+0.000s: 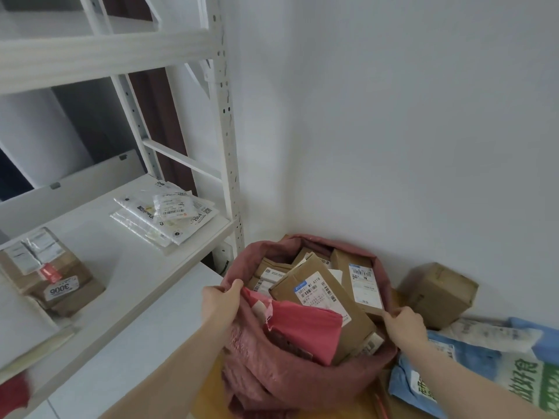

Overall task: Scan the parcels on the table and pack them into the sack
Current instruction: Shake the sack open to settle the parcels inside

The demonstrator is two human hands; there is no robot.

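Note:
A dark red woven sack [290, 379] stands open on the floor by the wall corner. Several brown cardboard parcels with white labels fill it; the largest [320, 294] lies tilted on top, and a pink mailer [305, 325] sticks up at the near side. My left hand [220, 300] grips the sack's left rim. My right hand [403, 323] pinches the right rim. Both hold the mouth apart. On the white shelf surface to the left lie a taped brown box marked 3006 [54, 279] and a stack of flat white plastic mailers [169, 216].
A white metal rack upright [227, 122] rises just left of the sack. A small brown box [438, 293] sits on the floor against the wall at right. Blue and white bagged parcels [472, 367] lie on the floor beside my right forearm.

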